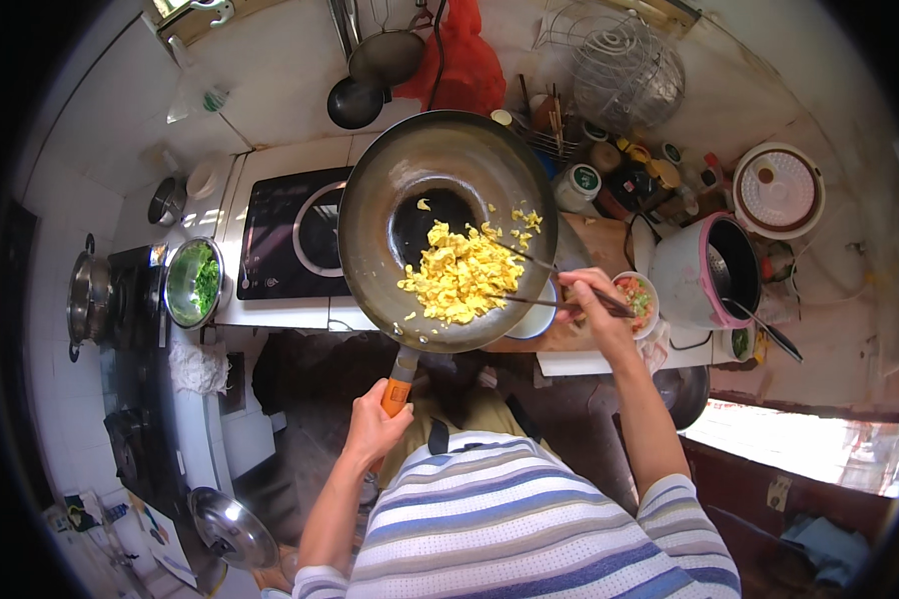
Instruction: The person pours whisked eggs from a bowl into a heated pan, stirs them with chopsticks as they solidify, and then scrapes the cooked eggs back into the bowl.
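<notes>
My left hand (pixel 377 421) is closed around the orange handle (pixel 397 391) of a large wok (pixel 374 247). The wok is raised over the counter, tilted, and covers part of the induction cooktop (pixel 288 236). Scrambled eggs (pixel 464 273) lie in a yellow heap toward its right side, with small bits stuck higher on the wall. Between the fingers of my right hand (pixel 593 303) is a pair of dark chopsticks (pixel 536 302), their tips at the right side of the eggs. Partly hidden under the wok's right rim is a white bowl with a blue edge (pixel 537 323).
A bowl of chopped red and green food (pixel 638 299) sits just right of my right hand, near a pink-rimmed cooker pot (pixel 674 273). Jars (pixel 578 187) crowd the back wall. At left stand a steel bowl of greens (pixel 204 281) and a steel pot (pixel 90 296).
</notes>
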Motion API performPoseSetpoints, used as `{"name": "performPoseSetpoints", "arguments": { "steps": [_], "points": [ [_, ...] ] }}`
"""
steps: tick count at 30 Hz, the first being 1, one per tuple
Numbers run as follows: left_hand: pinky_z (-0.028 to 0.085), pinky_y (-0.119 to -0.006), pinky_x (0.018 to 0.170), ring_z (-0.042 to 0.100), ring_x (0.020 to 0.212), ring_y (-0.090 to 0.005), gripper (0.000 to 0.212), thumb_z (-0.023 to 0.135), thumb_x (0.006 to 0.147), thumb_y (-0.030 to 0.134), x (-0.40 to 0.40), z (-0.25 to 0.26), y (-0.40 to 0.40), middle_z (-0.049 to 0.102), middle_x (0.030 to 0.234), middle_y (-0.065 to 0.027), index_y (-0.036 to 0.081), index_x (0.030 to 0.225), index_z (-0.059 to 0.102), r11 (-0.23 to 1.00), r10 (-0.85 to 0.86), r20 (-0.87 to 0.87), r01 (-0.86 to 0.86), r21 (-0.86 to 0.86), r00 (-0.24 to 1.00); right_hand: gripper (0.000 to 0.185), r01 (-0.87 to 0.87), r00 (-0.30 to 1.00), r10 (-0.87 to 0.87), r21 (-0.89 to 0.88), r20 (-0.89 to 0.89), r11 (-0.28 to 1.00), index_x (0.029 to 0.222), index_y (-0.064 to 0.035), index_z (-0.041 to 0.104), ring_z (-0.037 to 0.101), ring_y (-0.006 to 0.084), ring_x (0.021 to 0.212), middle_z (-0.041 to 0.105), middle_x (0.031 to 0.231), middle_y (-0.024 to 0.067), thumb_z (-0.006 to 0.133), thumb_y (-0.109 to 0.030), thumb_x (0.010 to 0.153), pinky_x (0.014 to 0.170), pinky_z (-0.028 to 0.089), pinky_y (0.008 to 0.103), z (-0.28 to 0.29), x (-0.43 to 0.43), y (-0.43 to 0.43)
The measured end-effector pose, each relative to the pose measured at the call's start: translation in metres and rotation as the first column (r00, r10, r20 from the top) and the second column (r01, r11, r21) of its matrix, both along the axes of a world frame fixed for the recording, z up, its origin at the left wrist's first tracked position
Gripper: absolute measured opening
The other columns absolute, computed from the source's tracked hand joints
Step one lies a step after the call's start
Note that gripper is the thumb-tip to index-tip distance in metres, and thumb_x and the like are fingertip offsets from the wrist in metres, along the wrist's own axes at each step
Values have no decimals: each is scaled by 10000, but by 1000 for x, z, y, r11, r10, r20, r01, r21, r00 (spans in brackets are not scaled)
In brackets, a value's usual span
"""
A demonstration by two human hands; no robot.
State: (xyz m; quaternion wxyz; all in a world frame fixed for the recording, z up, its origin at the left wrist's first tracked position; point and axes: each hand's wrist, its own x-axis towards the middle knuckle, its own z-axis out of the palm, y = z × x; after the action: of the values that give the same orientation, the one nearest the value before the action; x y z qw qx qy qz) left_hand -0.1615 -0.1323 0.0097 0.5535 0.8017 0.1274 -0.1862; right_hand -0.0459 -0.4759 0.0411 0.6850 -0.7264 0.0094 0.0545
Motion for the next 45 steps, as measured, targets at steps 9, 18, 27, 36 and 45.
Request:
{"name": "performPoseSetpoints", "arguments": {
  "steps": [9,18,27,36,45],
  "points": [
    [407,-280,477,450,453,-89,195,701,786,114,1,12,-4,492,523,-33,12,907,585,1000,-6,-54,6,-1,999,287,277,942,-313,245,122,929,1018,38,597,702,220,781,649,923,134,531,-241,1015,710,597,306,-41,53,13],
    [439,-286,469,536,476,-87,199,690,797,102,1,15,-7,507,523,-28,2,924,574,998,7,-63,-11,-59,998,299,316,948,-317,221,-30,923,1019,34,601,713,239,815,673,916,150,554,-261,1002,736,602,319,-53,26,-19],
    [446,-282,461,539,471,-93,193,690,802,90,5,15,-7,538,579,-30,8,925,568,998,9,-84,-15,-65,996,295,234,959,-264,238,104,943,1013,28,624,711,229,821,679,927,144,564,-260,997,740,601,321,-17,79,-7],
    [442,-274,455,544,474,-91,198,695,805,90,4,11,-6,545,582,-29,2,923,561,998,8,-56,-12,-62,998,292,223,974,-215,157,-65,962,1017,20,617,706,243,831,671,928,152,561,-267,998,745,598,329,-43,29,-33],
    [407,-233,442,511,483,-69,166,661,833,24,5,9,-6,563,674,-16,15,968,565,995,-23,-108,12,-102,994,271,250,956,-267,139,119,958,1049,25,621,701,232,853,668,940,130,541,-231,1010,767,591,315,-6,75,-37]
  ]
}}
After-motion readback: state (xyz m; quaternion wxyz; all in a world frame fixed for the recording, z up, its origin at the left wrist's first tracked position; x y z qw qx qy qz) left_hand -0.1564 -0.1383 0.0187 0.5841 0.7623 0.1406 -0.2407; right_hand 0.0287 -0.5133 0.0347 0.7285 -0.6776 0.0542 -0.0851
